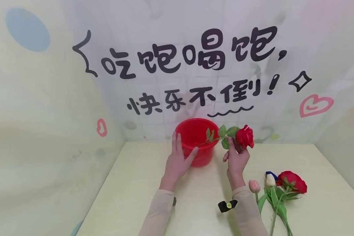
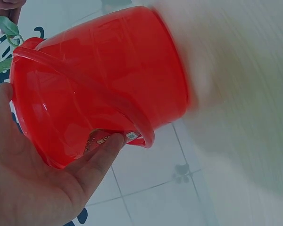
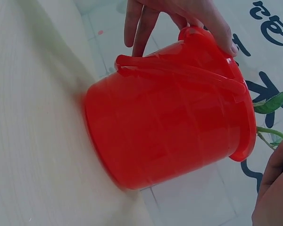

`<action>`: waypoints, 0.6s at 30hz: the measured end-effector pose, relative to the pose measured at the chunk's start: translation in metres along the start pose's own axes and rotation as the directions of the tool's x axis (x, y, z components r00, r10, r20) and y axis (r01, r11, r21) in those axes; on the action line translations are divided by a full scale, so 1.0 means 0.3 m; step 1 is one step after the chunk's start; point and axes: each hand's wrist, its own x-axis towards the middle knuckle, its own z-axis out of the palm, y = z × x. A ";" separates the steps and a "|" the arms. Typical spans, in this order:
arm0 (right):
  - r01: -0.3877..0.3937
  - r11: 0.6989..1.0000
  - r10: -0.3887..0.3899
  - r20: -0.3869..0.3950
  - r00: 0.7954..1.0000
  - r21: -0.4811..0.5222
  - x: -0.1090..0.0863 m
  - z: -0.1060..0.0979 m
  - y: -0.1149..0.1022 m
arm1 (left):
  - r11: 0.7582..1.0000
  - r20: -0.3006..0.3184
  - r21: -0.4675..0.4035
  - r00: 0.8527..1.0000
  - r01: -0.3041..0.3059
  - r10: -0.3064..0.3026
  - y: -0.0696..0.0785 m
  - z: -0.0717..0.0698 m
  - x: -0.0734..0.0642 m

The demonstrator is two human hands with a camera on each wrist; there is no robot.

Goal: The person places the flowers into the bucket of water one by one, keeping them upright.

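Observation:
A red plastic bucket (image 1: 202,158) stands upright on the table near the back wall. My left hand (image 1: 177,166) grips its left side, the thumb near the front rim and the fingers along the wall, as the left wrist view shows over a label (image 2: 104,139). The bucket's handle (image 3: 179,70) hangs down against its front. With my right hand (image 1: 237,161) I pinch a red artificial rose (image 1: 245,136) just below the bloom, to the right of the bucket. Its leafy stem slants left across the rim, the lower end inside the bucket.
On the table at the right lie a pink tulip (image 1: 254,186), a white tulip (image 1: 270,180), a blue flower (image 1: 271,175) and another red rose (image 1: 293,182). Behind the bucket rises a wall (image 1: 165,26) with black lettering. A second wall (image 1: 47,114) borders the table's left side.

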 end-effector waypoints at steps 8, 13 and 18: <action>0.030 0.999 -0.031 0.001 1.000 0.026 0.011 -0.002 0.012 | 1.000 -0.009 0.009 1.000 -0.014 0.014 0.003 0.001 0.009; 0.020 1.000 -0.020 0.004 1.000 0.011 0.003 -0.006 0.017 | 1.000 -0.010 0.010 1.000 -0.002 0.002 0.000 -0.003 0.001; 0.028 1.000 -0.028 0.011 1.000 -0.007 0.003 -0.018 0.018 | 1.000 -0.007 0.004 1.000 -0.005 0.005 0.000 -0.001 0.001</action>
